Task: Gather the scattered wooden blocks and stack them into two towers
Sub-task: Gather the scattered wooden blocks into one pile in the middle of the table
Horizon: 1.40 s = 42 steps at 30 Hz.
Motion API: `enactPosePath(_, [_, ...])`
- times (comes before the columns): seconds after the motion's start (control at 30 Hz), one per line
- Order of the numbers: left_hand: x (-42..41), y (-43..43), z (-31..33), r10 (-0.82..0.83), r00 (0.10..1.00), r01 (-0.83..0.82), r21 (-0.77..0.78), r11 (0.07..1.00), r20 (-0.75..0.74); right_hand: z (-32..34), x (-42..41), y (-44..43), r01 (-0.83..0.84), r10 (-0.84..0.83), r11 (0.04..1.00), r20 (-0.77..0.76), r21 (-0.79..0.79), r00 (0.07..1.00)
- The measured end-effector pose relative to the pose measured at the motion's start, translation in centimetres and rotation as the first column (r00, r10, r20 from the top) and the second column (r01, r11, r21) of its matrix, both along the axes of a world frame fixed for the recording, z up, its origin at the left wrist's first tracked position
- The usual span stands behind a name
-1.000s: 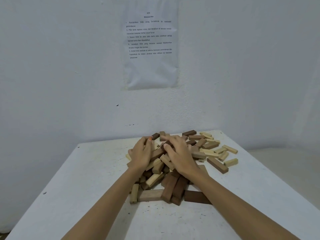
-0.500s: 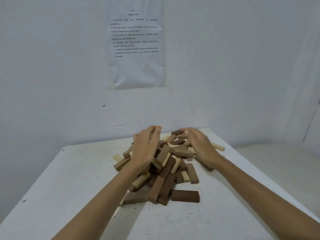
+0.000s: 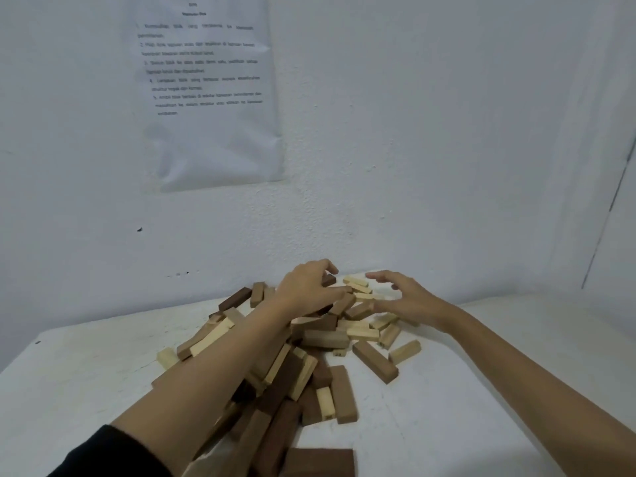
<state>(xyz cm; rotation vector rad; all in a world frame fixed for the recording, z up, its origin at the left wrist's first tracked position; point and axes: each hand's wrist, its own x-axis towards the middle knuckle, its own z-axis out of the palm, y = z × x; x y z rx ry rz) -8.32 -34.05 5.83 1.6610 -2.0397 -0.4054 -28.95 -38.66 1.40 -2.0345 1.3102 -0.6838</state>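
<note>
Wood in three shades, dark brown, mid brown and pale, makes one loose heap of wooden blocks that runs from the near edge of the white table up to its far edge; no tower stands. Nearest, a dark brown block lies flat at the near edge, cut off by the bottom of the view. Left of it a black sleeve ends on the left forearm, which lies slanted across the left half of the heap and hides the blocks beneath it. Right of the arm a mid-brown block lies lengthwise. Farther right a slanted brown block has a pale block just beside it, both a little apart from the heap on the side of the right edge. Farther on, the left hand rests on the far part of the heap, fingers bent down over a small dark block; whether they grip it I cannot tell. The right hand is just beside it near the far edge, fingers spread and lightly bent above pale blocks, holding nothing that shows. Behind the table stands a white wall with a printed sheet of paper, its text too blurred to read
</note>
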Motion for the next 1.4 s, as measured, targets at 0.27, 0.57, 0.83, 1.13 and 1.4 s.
enactPosePath(0.27, [0.0, -6.1, -2.4, -0.124, 0.966, 0.059, 0.273, 0.96, 0.227, -0.6, 0.9, -3.9, -0.174, 0.193, 0.98, -0.244, 0.1, 0.95])
enactPosePath(0.57, [0.9, -8.7, -3.0, -0.131, 0.938, 0.036, 0.285, 0.958, 0.32, -0.9, 2.3, -4.7, -0.151, 0.107, 0.986, -0.426, -0.072, 0.898])
enactPosePath(0.83, [0.9, -9.3, -3.4, -0.076, 0.954, 0.012, 0.218, 0.976, 0.289, -0.5, 3.7, -4.0, -0.183, 0.116, 0.98, -0.528, -0.078, 0.842])
enactPosePath(1.13, [1.4, -9.0, -3.2, -0.195, 0.943, 0.145, 0.194, 0.97, 0.268, -0.2, 2.8, -4.3, -0.168, 0.15, 0.986, -0.433, -0.004, 0.889])
enactPosePath(1.4, [2.0, -8.8, -3.1, -0.249, 0.947, 0.238, 0.08, 0.968, 0.201, -0.4, 2.4, -5.0, -0.078, 0.097, 0.99, -0.163, 0.119, 0.982])
